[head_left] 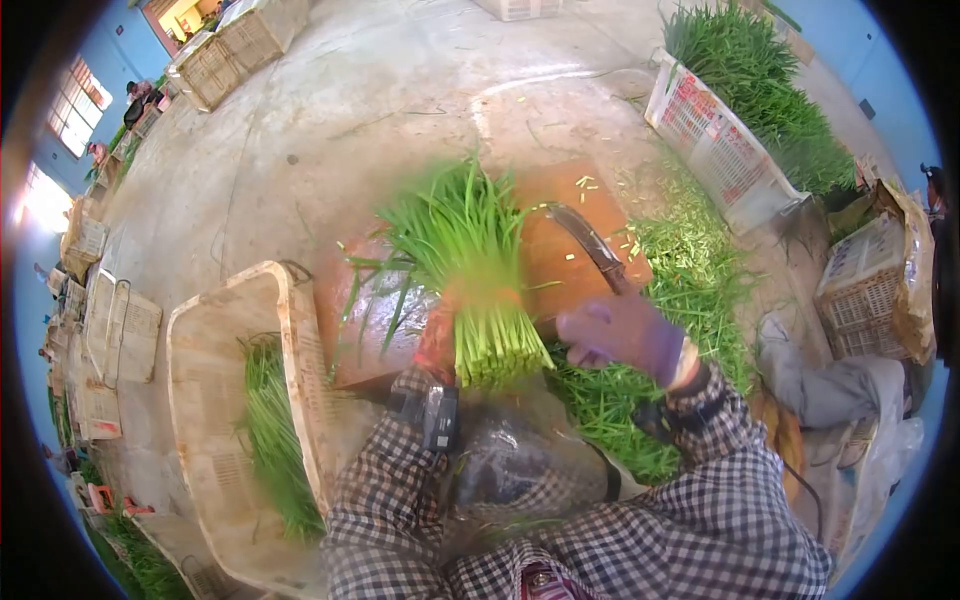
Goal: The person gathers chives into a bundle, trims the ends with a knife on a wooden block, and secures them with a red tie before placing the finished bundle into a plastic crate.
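A thick bunch of garlic chives (500,345) is in my left hand (436,340), whose reddish glove wraps its left side. The pale cut ends point toward me and the green leaves fan out away from me, with some blur. To the right, my right hand (622,338), in a purple glove, hovers with fingers loosely bent and apart. Just beyond it a curved knife (585,238) lies over a brown board (560,190), its handle end partly hidden by the hand. Loose leaves rest on a wet reddish surface (375,310) at the left.
A worn whitish crate (290,340) with long green chives (270,430) stands on my left. Trimmed scraps (700,290) heap up at the right of the board. A full crate (725,145) stands at the far right, with another crate (870,285) nearer. More crates (235,50) stand farther back.
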Available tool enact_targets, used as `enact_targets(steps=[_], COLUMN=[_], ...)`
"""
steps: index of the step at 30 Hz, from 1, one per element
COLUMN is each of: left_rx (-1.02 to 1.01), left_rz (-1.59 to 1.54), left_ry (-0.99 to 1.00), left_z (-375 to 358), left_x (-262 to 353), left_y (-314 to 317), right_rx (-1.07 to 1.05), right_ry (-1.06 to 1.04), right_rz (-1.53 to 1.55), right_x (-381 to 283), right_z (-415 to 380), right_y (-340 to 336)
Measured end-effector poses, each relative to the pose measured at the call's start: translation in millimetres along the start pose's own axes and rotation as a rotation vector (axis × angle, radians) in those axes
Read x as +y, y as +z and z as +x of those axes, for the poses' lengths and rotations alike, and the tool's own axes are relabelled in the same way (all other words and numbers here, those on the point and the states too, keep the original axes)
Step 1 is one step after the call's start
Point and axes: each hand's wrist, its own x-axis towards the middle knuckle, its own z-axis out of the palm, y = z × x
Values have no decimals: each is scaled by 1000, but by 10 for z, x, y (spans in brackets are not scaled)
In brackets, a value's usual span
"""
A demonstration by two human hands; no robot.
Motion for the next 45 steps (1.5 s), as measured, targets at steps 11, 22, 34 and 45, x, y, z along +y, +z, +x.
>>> enact_targets(steps=[11, 22, 34, 45], left_rx=[85, 235, 134, 45], left_rz=[-330, 371, -877, 160], left_ry=[61, 436, 89, 226], left_z=[27, 97, 6, -166], left_x=[-14, -253, 63, 357], left_y=[6, -84, 15, 360], right_rx=[216, 464, -109, -257], right_ry=[-291, -534, -380, -246], right_rz=[-570, -831, -93, 689], right_x=[82, 518, 1344, 160], right_z=[34, 329, 568, 958], right_y=[445, 654, 378, 44])
